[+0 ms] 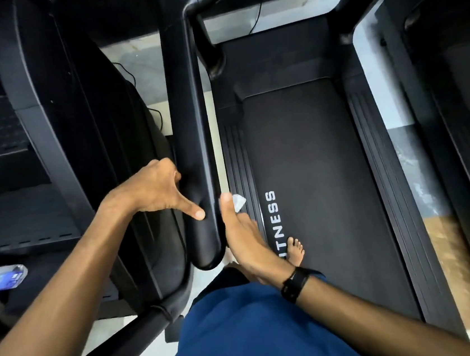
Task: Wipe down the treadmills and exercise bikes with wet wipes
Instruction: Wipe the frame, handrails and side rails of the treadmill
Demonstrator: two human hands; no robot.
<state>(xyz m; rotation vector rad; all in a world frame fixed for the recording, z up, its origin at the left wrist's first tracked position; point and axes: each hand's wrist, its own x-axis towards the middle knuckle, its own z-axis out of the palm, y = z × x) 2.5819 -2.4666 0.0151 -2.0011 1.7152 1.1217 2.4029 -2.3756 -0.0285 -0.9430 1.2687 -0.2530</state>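
My right hand (242, 235) lies alongside the inner face of the handrail (191, 141), fingers fairly straight, with a small white wipe (239, 201) pressed or pinched at the fingertips; I cannot tell exactly how the fingers hold it, since only 1 corner of it shows. My left hand (156, 191) curls round the rail from the outer side, thumb (193, 210) stretched out and resting on the rail's near face, steadying it. The wipe sits just beside the rail near its rounded lower end, above the side strip of the treadmill (314, 168). The rail's long axis runs away from me toward the console end, its blunt tip pointing back at me; the belt runs the same way. The risk, as I judge it: so little wipe is between my fingers and the rail that it could slip out and drop onto the belt, or my bare skin could do the rubbing and leave patches untouched. My bare foot (295, 251) stands on the belt. A wipes pack (0, 277) lies on the next machine to my left.
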